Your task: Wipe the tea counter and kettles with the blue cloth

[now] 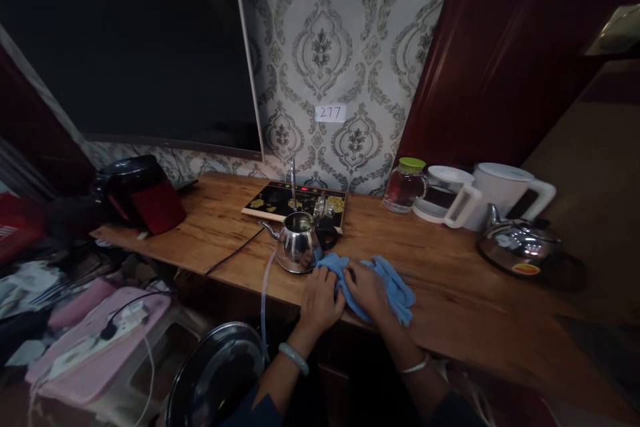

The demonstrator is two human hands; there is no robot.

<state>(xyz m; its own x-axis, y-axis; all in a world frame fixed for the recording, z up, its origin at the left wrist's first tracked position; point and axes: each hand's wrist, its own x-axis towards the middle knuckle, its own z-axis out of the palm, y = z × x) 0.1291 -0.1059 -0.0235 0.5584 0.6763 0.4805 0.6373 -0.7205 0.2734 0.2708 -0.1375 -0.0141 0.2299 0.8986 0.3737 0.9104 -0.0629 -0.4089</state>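
A blue cloth (395, 287) lies bunched at the front edge of the wooden table. My left hand (321, 301), with a pale bangle on its wrist, grips the cloth's left end just beside a shiny metal teakettle (295, 247). My right hand (369, 292), wearing a silver bracelet, presses into the middle of the cloth with its fingers curled. The kettle stands upright, its lid (324, 203) tipped open and its spout to the left. Behind it is a black electric tea stove (270, 199) with gold flowers, a lit red display and a curved metal spout (293, 183).
Right on the table (450, 307) stand a green-lidded glass jug (405, 187), white-handled glass pot (440, 193), white jug (500, 187) and second metal kettle (520, 247). Left is a red-black appliance (150, 197). A clear tube (264, 300) hangs near a dark basin (220, 373); a power strip (95, 343) lies on a pink stool.
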